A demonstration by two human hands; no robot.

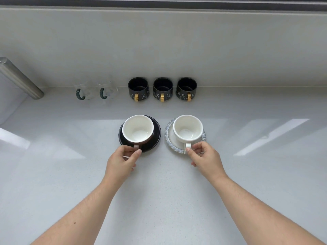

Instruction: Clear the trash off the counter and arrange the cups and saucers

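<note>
Two empty white cups sit on saucers: the left hand (122, 160) pinches the cup (138, 129) on the black saucer (156, 137), the right hand (206, 157) pinches the cup (188, 128) on the grey-rimmed saucer (169, 138). Behind stand three empty black mugs (162, 90) and two glass cups (96, 90).

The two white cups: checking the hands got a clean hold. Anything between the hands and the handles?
Nothing visible. The left hand pinches the left cup handle; the right hand pinches the right cup handle.
</note>
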